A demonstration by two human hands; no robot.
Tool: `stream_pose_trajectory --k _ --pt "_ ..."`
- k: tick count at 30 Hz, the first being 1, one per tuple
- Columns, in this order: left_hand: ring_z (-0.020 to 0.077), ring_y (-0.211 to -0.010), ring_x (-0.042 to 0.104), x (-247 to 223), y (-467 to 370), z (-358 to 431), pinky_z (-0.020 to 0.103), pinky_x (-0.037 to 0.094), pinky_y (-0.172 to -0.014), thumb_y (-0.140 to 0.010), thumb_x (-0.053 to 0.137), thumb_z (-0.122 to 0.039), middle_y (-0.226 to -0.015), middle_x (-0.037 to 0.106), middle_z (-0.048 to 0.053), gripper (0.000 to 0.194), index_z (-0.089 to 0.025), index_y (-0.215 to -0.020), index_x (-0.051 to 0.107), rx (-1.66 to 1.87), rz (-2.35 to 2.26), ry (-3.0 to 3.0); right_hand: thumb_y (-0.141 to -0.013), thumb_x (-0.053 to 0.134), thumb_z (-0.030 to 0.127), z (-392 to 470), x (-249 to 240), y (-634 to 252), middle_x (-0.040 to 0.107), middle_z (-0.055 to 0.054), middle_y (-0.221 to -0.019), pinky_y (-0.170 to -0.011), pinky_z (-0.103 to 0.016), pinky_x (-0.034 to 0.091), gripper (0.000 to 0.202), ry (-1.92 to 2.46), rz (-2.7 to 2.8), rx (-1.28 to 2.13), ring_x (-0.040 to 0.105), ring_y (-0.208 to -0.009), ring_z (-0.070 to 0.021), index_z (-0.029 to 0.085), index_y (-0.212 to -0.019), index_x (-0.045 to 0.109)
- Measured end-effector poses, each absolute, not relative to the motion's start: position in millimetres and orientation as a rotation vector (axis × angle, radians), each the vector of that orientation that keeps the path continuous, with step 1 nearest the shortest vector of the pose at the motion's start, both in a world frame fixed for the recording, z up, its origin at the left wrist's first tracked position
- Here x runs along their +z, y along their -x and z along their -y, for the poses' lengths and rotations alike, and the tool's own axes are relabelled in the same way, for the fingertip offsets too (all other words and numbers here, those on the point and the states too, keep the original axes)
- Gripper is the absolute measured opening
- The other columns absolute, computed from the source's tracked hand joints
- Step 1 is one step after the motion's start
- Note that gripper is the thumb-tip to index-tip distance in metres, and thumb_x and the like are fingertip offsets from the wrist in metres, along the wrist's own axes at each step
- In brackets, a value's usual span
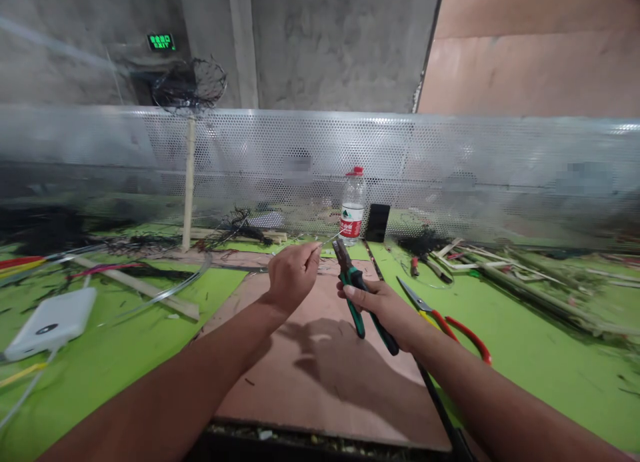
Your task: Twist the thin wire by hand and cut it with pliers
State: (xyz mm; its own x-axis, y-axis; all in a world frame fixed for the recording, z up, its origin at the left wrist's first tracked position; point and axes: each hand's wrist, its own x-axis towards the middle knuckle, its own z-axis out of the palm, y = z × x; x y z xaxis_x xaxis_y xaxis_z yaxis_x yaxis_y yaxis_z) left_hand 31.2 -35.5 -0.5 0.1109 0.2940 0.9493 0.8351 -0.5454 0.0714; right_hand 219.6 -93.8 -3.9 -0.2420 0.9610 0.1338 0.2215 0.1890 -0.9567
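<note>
My left hand (pixel 293 275) is closed in a pinch on a thin wire (pixel 331 238), whose free end points up and right toward the bottle. My right hand (pixel 367 299) holds green-and-black pliers (pixel 353 279) by the handles, jaws up, just right of my left hand. The pliers' jaws are close to the wire; I cannot make out whether they touch it. Both hands are above a brown board (pixel 280 382) and cast shadows on it.
A red-capped bottle (pixel 352 212) and a black phone (pixel 377 223) stand behind the hands. Red-handled scissors (pixel 440 319) lie at right, near bamboo strips (pixel 530 285). At left are a white power bank (pixel 53 322), a wooden strip (pixel 145 289) and an upright stick (pixel 189 182).
</note>
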Motion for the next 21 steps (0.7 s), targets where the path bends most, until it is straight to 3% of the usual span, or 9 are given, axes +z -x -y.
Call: stream_pose_trajectory --k 7,12,21 --pt "0.0147 -0.073 0.061 -1.8 -26.5 36.7 0.029 0.045 -0.073 -0.087 0.046 -0.022 -0.080 0.069 0.004 0.023 -0.017 -0.105 0.060 -1.242 0.800 1.912 -0.070 0.064 0.053 94.1 -3.7 -219.2 0.066 -0.008 -0.086 -0.075 -0.032 0.041 0.042 1.143 1.650 1.137 0.056 -0.086 -0.0225 0.015 -0.089 0.066" --pt "0.0144 -0.064 0.057 0.3 -18.6 35.5 0.029 0.042 -0.065 -0.087 0.047 -0.020 -0.070 0.066 0.004 0.028 -0.015 -0.114 0.054 -1.047 0.698 1.860 -0.070 0.064 0.052 97.5 -2.7 -218.6 0.066 -0.008 -0.089 -0.076 -0.033 0.041 0.040 1.101 1.693 1.162 0.056 -0.088 -0.0237 0.017 -0.090 0.067" --pt "0.0144 -0.063 0.053 3.4 -14.0 34.2 0.029 0.037 -0.061 -0.087 0.047 -0.019 -0.066 0.062 0.002 0.030 -0.017 -0.117 0.050 -1.030 0.685 1.839 -0.072 0.064 0.051 96.3 -8.2 -216.9 0.066 -0.011 -0.096 -0.084 -0.037 0.041 0.046 1.042 1.611 1.259 0.059 -0.091 -0.0227 0.014 -0.098 0.065"
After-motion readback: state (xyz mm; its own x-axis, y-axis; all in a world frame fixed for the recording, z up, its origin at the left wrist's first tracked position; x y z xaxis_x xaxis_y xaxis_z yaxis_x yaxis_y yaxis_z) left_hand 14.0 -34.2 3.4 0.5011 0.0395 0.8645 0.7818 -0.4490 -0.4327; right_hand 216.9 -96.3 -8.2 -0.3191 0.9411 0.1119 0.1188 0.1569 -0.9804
